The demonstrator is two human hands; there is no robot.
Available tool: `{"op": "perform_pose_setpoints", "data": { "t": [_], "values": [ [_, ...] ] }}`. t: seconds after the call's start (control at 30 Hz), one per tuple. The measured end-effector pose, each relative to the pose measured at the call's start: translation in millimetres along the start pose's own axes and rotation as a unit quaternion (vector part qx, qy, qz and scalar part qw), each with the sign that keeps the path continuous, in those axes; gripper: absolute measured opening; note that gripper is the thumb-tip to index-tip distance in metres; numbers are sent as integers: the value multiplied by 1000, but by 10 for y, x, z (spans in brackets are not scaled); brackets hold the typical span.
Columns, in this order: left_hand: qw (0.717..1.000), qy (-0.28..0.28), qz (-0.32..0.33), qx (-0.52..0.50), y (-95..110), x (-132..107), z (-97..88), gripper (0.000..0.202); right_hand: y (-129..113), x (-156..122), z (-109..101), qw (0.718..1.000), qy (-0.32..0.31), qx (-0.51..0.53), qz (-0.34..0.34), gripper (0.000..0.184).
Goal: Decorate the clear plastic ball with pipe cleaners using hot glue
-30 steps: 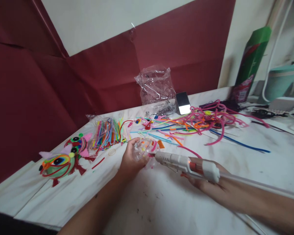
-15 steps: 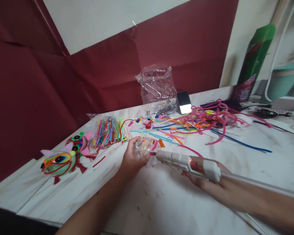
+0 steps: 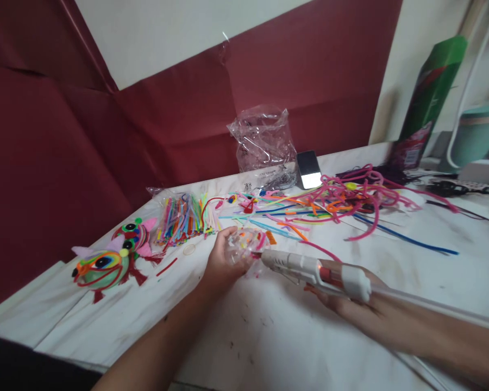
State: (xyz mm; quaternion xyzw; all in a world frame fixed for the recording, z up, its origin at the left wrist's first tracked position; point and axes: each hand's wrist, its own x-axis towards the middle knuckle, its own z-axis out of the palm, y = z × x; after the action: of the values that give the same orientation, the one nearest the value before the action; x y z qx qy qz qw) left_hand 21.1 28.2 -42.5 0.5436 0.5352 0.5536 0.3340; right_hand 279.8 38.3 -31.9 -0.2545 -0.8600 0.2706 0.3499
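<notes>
My left hand (image 3: 220, 258) is closed around a clear plastic piece (image 3: 241, 244) with pink, orange and yellow bits on it; its full shape is hard to make out. In my right hand (image 3: 342, 301) is a white hot glue gun (image 3: 309, 269), with an orange-red glow on its side. The gun's nozzle points left and meets the right side of the plastic piece, where pink strips show. Whether it touches cannot be made out. Beyond my hands lie loose pipe cleaners (image 3: 285, 220) in blue, orange and pink.
Two colourful fish-like crafts (image 3: 110, 269) with red tassels sit at the left. Behind them lies a bag of pipe cleaners (image 3: 183, 217). A tangle of pink pipe cleaners (image 3: 362, 198), a dark box (image 3: 308, 169), a clear bag (image 3: 264, 138) and a green carton (image 3: 434, 98) stand farther back.
The whole view has shifted slightly, so things appear a little farther right. My hands keep the same hold, with the nozzle still at the plastic piece.
</notes>
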Motion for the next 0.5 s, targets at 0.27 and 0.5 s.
{"op": "perform_pose_setpoints", "data": {
  "t": [0.27, 0.5],
  "values": [
    [999, -22, 5, -33, 13, -27, 11, 69, 124, -78, 13, 998, -13, -21, 51, 28],
    [999, -13, -8, -46, 29, -43, -8, 72, 206, -96, 42, 994, 37, -92, 56, 42]
  ]
}}
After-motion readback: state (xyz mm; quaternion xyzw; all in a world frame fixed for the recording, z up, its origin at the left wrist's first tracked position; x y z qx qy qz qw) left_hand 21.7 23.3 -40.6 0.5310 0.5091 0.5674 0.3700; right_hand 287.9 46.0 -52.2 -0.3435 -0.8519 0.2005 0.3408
